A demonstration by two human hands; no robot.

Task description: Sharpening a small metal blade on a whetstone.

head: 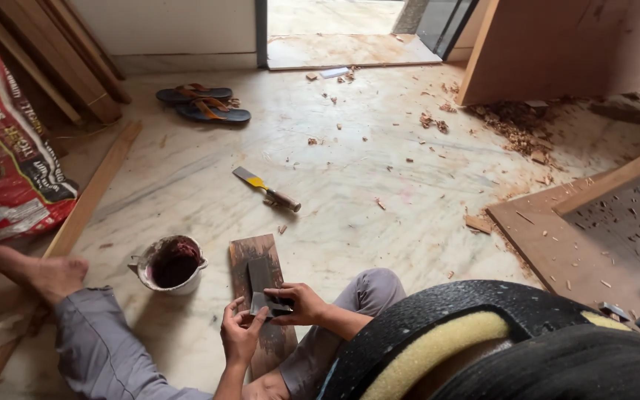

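Both hands, left hand (240,330) and right hand (295,302), pinch a flat metal blade (263,287) against the dark sharpening stone (261,296) (wet surface). Small cup (171,264) at nine o'clock; chisel (267,190) at twelve.

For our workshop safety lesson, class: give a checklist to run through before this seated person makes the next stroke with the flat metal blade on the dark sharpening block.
1. Both hands on the flat grey metal blade: left hand and right hand hold it. Ok.
2. Blade over the dark rectangular sharpening block: ok.
3. Block lying flat on the marble floor: ok.
4. White cup of dark liquid upright, beside the block: ok.
5. Yellow-banded chisel lying apart from the hands: ok.
6. Blade angle against the block: cannot tell.
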